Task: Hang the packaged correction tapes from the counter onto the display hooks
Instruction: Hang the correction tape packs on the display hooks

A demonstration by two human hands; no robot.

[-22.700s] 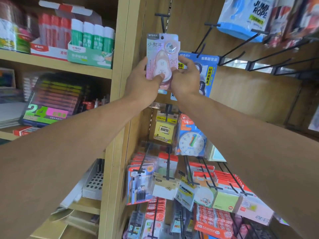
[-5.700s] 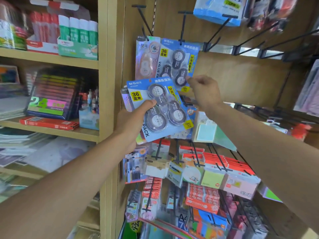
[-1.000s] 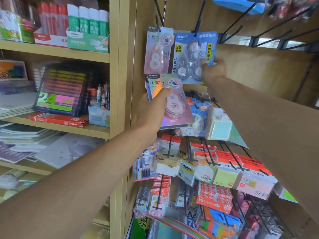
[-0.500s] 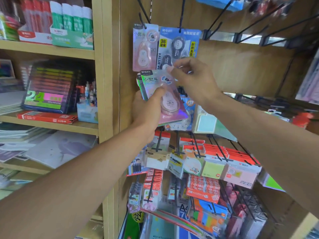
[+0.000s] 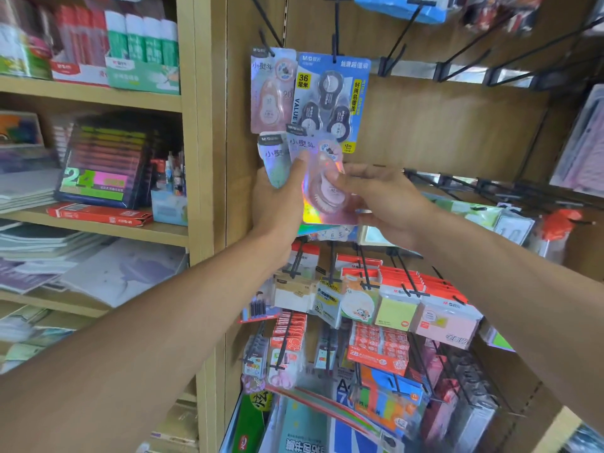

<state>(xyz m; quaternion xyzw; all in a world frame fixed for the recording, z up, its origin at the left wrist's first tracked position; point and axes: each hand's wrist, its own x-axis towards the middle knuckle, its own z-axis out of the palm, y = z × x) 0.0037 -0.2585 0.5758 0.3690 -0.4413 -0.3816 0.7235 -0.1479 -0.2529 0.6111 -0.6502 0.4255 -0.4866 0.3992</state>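
Note:
My left hand (image 5: 277,204) holds a small stack of packaged correction tapes, thumb across the front. The front one is a shiny pink pack (image 5: 322,178); a pale greenish pack (image 5: 273,158) shows behind it. My right hand (image 5: 382,197) pinches the pink pack's right side over its blister. Above them a pink correction tape pack (image 5: 269,89) and a blue three-piece value pack (image 5: 330,99) hang from black display hooks (image 5: 335,34) on the wooden panel.
Bare black hooks (image 5: 457,60) stick out of the panel to the upper right and others (image 5: 457,183) at mid right. Below hang sticky notes (image 5: 397,313), erasers and other stationery. A wooden shelf unit (image 5: 202,142) with glue sticks and notebooks stands left.
My right hand has dropped from the pack's top edge to its right side. The stack has shifted a little, showing the greenish pack behind. The view has swung slightly.

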